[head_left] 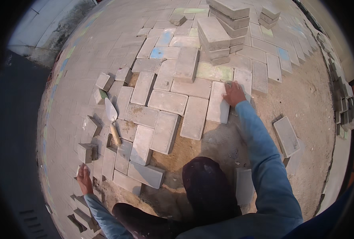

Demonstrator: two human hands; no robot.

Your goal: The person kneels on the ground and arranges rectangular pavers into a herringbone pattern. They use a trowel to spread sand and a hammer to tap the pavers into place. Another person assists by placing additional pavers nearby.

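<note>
Concrete paving blocks (167,101) are laid in a staggered pattern across the middle and upper part of the frame, edged by bare sand (310,103) at the right. Stacked blocks (214,34) are piled at the upper centre-right. A wooden-handled trowel (112,114) is laid left of centre. Right of centre, a rectangular block (217,104) is touched by the right hand (235,94), its fingers bent; a firm grip cannot be confirmed. At lower left, the left hand (85,181) is held, fingers curved, just below a half block (85,153); whether anything is grasped cannot be told.
</note>
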